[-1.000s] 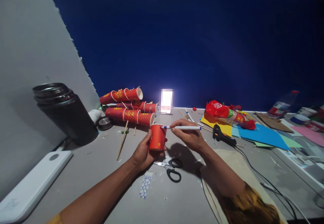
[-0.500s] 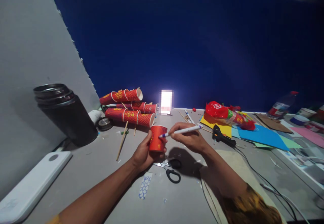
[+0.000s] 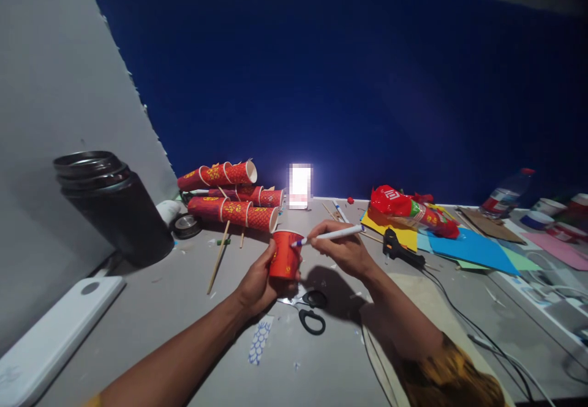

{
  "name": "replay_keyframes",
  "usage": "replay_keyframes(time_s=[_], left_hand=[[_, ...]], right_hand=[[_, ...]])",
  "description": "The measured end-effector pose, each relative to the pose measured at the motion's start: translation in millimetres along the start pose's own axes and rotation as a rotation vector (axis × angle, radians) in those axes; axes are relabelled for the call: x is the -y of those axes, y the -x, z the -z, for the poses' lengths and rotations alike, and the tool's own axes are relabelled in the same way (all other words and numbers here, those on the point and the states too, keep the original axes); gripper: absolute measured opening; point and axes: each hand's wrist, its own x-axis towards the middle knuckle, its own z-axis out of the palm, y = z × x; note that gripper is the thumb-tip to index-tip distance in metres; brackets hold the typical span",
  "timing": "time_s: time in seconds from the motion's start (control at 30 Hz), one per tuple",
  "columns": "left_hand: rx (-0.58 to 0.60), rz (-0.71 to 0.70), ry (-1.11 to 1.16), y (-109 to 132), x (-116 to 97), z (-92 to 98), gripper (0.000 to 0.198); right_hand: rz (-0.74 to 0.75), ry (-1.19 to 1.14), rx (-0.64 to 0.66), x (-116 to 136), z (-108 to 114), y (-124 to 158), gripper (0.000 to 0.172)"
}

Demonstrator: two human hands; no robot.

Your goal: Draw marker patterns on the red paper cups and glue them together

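Near centre, the left hand [image 3: 257, 284] clasped a cup [image 3: 282, 262]; the right hand [image 3: 345, 252] pinched a marker [image 3: 337, 233], seemingly drawing, needing steadiness next.

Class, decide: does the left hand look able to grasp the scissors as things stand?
Probably not: the left hand is gripping the red cup, though the scissors lie close by.

Single head-worn view, looking forward and down, near above a flat grey tabletop [image 3: 335, 367], facing a broad dark-blue wall [image 3: 321, 76]

Black flask [image 3: 117, 211] left; blue wall [image 3: 321, 76] behind; red-capped bottle [image 3: 505, 196] right
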Motion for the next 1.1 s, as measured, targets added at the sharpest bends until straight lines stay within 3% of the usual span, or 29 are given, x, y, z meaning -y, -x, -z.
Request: replay_keyframes(time_s=[0.07,0.1,0.2,0.27,0.43,0.6,0.67,0.8,0.83,0.93,1.0,1.1], left_hand=[[-0.008,-0.012,0.016,0.3,-0.2,-0.5,0.051],[-0.015,-0.016,0.011,0.7,-0.5,-1.1,0.050],[-0.026,-0.013,-0.026,1.6,-1.1,-2.4,0.050],[-0.032,-0.017,-0.035,1.0,-0.8,-1.4,0.050],[-0.038,-0.056,-0.043,-2.4,1.8,3.8,0.047],[-0.018,-0.060,-0.048,-0.1,1.0,0.5,0.049],[-0.031,-0.060,-0.040,0.1,0.7,0.5,0.047],[-0.047,-0.069,-0.018,-1.2,1.2,3.5,0.044],[-0.040,-0.058,-0.009,-1.0,1.0,3.4,0.045],[-0.023,-0.019,0.009,1.2,-0.7,0.3,0.048],[-0.021,-0.015,0.020,2.4,-2.5,-1.6,0.048],[-0.045,-0.014,0.057,1.4,-4.9,-0.3,0.045]], right_hand=[[-0.032,-0.043,0.111,0.8,-1.1,0.2,0.009],[-0.028,-0.043,0.106,1.3,-2.0,-0.1,0.010],[0.033,0.027,-0.091,2.5,-4.6,-2.0,0.015],[0.050,0.055,-0.133,3.7,-5.5,-2.5,0.016],[0.005,-0.011,0.151,9.5,-5.8,0.6,0.010],[0.070,0.097,-0.116,6.1,-4.1,-0.4,0.014],[0.064,0.086,-0.052,6.2,-3.7,0.7,0.013],[0.011,-0.014,0.203,9.7,-4.3,3.7,0.010],[0.008,-0.018,0.178,9.5,-4.3,3.4,0.011],[0.028,0.041,-0.055,5.6,-3.3,0.4,0.014],[0.028,0.061,-0.100,3.3,-2.8,-0.8,0.014],[-0.034,-0.052,0.099,3.9,-6.1,0.7,0.010]])
